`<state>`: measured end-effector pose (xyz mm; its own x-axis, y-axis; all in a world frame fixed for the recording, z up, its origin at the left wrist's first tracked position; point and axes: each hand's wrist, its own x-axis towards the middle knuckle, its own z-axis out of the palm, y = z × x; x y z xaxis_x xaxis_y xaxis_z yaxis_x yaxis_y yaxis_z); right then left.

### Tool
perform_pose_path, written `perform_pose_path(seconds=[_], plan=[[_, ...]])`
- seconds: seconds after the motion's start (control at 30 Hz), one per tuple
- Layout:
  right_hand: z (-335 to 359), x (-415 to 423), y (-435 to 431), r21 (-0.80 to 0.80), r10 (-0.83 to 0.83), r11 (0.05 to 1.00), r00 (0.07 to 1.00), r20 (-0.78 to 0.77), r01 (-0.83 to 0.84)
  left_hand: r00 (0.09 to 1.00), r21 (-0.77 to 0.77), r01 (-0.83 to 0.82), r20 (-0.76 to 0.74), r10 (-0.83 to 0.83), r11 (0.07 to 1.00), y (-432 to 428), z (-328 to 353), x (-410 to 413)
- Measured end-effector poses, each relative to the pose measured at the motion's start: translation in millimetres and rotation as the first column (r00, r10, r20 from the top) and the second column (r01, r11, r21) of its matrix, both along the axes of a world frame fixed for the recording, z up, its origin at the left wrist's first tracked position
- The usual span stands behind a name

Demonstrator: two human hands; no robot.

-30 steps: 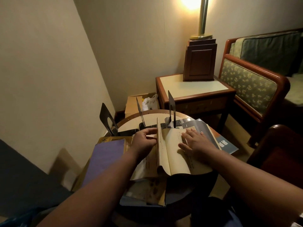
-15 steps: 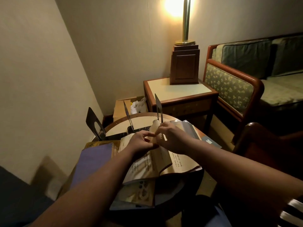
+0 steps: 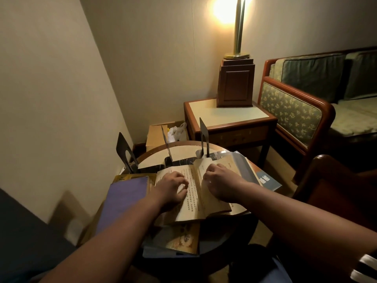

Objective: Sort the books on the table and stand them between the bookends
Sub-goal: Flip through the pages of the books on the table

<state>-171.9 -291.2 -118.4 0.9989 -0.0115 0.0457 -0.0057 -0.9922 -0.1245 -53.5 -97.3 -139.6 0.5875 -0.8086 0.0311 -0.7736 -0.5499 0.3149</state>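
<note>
An old yellowed book lies open on the small round table, on top of other books. My left hand presses on its left page with curled fingers. My right hand grips the right-hand pages, a few of which stand up at the spine. Three black metal bookends stand at the table's far side: one at left, one in the middle, one at right. No book stands between them. A purple book lies to the left.
A patterned tan book and pale covers lie under the open one; a blue-covered book sticks out at right. Beyond are a side table with a lamp base, a cardboard box, a sofa and a dark red chair.
Both hands met at the top of the pages half a second ago; they have now parted, left hand down onto the left page, right hand holding the right pages. The view shifted right.
</note>
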Motion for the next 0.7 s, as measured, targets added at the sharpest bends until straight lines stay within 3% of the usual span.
perform_pose_path(seconds=[0.43,0.7], plan=[[-15.3,-0.7,20.8,0.103,-0.164,0.981,0.986,-0.029,0.166,0.999,-0.008,0.011,0.042,-0.010,1.000,-0.2,-14.6,-3.5],[10.4,-20.1,-4.9,0.308,-0.206,0.938,0.970,0.128,0.158,0.998,0.029,0.021,0.066,-0.023,0.999,-9.8,-4.3,-6.8]])
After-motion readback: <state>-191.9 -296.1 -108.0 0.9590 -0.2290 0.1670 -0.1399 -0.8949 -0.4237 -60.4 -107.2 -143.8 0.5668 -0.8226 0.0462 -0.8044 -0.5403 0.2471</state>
